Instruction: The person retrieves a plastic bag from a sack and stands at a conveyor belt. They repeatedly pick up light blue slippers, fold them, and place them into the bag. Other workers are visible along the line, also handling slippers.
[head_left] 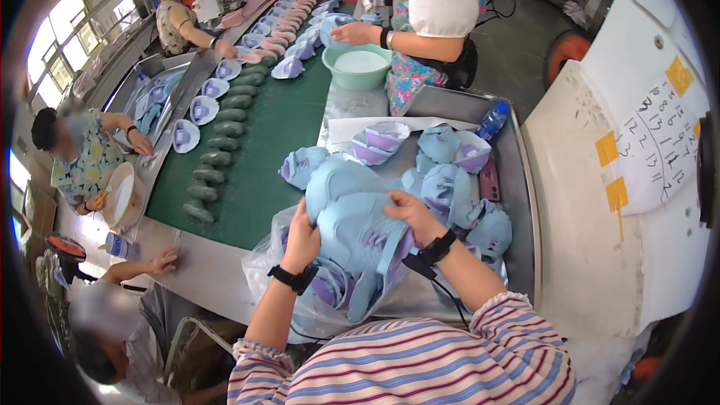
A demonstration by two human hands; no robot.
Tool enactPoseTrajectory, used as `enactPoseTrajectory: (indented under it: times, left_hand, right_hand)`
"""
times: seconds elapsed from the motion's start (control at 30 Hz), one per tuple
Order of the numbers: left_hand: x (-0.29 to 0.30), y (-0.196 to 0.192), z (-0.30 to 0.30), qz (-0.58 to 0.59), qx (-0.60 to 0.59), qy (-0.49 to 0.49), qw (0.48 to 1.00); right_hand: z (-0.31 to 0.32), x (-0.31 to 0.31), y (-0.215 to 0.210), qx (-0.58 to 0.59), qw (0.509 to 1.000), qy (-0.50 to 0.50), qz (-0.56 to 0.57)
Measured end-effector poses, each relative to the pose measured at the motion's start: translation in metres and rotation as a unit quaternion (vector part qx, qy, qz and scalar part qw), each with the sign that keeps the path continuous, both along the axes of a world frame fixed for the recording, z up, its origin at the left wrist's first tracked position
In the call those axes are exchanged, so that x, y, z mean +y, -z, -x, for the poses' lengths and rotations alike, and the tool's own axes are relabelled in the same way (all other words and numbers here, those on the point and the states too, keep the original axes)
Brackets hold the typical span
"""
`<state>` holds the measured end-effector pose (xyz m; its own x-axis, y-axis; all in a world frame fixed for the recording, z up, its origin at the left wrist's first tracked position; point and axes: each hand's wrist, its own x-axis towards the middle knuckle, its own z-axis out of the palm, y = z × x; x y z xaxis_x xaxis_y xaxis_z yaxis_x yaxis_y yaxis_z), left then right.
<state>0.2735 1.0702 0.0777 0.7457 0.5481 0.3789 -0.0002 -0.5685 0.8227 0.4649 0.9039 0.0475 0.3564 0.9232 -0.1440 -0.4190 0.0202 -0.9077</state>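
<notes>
Between my two hands are light blue shoe uppers (349, 217) with purple lacing, apparently several nested or overlapping. My left hand (302, 238) is closed on their left edge, thumb up. On the right side, my right hand (417, 217) grips their edge near the purple lining. Below them a clear plastic bag (261, 266) holds more blue and purple uppers. Just beyond and to the right, loose uppers (444, 187) lie heaped in a metal tray (531, 217). A white and purple pair of uppers (380, 142) rests at the tray's far side.
A green conveyor belt (277, 135) carries rows of dark green shoe-shaped forms (219, 142) and uppers. In the tray are a blue-capped bottle (493, 120) and a dark red phone (489, 180). A green basin (357, 67) stands beyond, by a co-worker's hands. Other people work left; a board stands right.
</notes>
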Motion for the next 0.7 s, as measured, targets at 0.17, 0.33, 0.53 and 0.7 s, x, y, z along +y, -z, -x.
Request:
enactPoseTrajectory:
  times: [0.17, 0.33, 0.53, 0.7]
  left_hand:
    - [0.059, -0.024, 0.031, 0.262, -0.094, -0.045, 0.959]
    - [0.063, -0.017, 0.057, 0.389, -0.147, 0.037, 0.909]
    - [0.045, 0.011, 0.085, 0.387, -0.073, -0.037, 0.918]
    - [0.087, 0.018, 0.111, 0.363, 0.037, -0.048, 0.93]
  right_hand:
    - [-0.091, -0.045, -0.013, 0.15, 0.984, 0.094, -0.001]
    - [-0.231, -0.082, 0.012, -0.215, 0.926, 0.222, 0.215]
    - [-0.133, -0.009, -0.013, -0.646, 0.698, 0.292, 0.102]
    - [0.038, 0.023, 0.003, -0.635, 0.759, -0.135, -0.037]
